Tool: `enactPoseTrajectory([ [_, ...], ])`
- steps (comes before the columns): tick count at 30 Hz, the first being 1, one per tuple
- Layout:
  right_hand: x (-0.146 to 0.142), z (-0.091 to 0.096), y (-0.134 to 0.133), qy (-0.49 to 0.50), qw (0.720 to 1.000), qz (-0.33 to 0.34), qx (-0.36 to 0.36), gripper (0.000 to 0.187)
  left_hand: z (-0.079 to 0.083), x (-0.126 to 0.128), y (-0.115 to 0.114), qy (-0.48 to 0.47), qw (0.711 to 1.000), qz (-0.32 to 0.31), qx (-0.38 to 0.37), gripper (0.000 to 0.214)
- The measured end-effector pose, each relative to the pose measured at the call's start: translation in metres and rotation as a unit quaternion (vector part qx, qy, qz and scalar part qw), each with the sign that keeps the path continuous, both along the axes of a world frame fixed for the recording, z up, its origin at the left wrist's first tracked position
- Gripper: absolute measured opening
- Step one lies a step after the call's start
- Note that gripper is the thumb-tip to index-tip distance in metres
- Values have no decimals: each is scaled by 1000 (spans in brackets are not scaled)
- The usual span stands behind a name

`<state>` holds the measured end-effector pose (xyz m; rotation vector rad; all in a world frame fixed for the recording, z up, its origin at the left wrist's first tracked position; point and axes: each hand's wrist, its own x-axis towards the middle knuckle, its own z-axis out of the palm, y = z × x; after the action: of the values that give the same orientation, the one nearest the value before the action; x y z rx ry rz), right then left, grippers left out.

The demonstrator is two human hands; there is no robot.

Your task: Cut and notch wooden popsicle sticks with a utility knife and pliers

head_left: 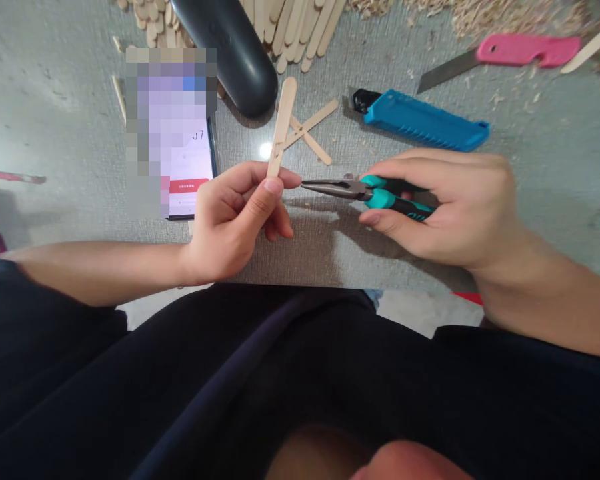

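Note:
Between thumb and forefinger, my left hand (235,213) pinches the lower end of a wooden craft stick (285,110), held upright with a small notch near its lower part. My right hand (460,200) is closed around the handles of teal-and-black needle-nose pliers (335,189). Their jaws look nearly closed and point left, with the tips at my left forefinger. Whether the tips grip anything is too small to tell. Just behind the held stick, two craft sticks (317,143) lie crossed on the table.
A blue box cutter (425,120) and a pink-handled knife (527,51) with its blade exposed lie at the right. A lit phone (193,160) and a dark case (235,60) are on the left. Piled craft sticks (300,27) and wood shavings (510,17) line the back.

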<state>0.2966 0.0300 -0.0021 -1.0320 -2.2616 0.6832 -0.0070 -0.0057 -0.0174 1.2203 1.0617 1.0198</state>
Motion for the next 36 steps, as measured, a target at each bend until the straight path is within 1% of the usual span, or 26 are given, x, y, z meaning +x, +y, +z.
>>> enactPoseTrajectory([
  [4, 2, -3, 2, -11, 1000, -6, 4, 27, 2, -1, -1, 0, 1000, -12, -1, 47],
  [8, 2, -5, 2, 37, 999, -34, 0, 35, 7, 0, -3, -20, 998, -55, 8, 38],
  [11, 0, -4, 2, 56, 997, -33, -39, 35, 7, 1, -5, -33, 997, -67, 10, 33],
  [14, -1, -1, 0, 48, 995, -38, -75, 40, 7, 2, -6, -18, 997, -71, 2, 38],
  [16, -2, 1, 0, 46, 995, -40, -85, 43, 7, 2, -6, -7, 997, -75, 0, 42],
  [18, -2, 2, -1, 54, 994, -34, -86, 41, 7, 1, -7, -4, 997, -79, 2, 43],
  [21, -2, 3, -2, 57, 995, -24, -82, 36, 7, 2, -7, -15, 997, -80, 14, 38],
  [24, 0, 3, -4, 40, 994, -27, -101, 37, 8, 1, -7, -16, 996, -78, 26, 35],
  [27, 1, 3, -5, 44, 992, -29, -117, 38, 8, 1, -7, -2, 997, -80, 22, 36],
  [31, 2, 1, -5, 47, 992, -32, -109, 33, 9, 1, -9, -7, 997, -77, 26, 34],
  [36, 2, 0, -6, 34, 994, -29, -96, 28, 7, 1, -10, 6, 997, -76, 23, 40],
])
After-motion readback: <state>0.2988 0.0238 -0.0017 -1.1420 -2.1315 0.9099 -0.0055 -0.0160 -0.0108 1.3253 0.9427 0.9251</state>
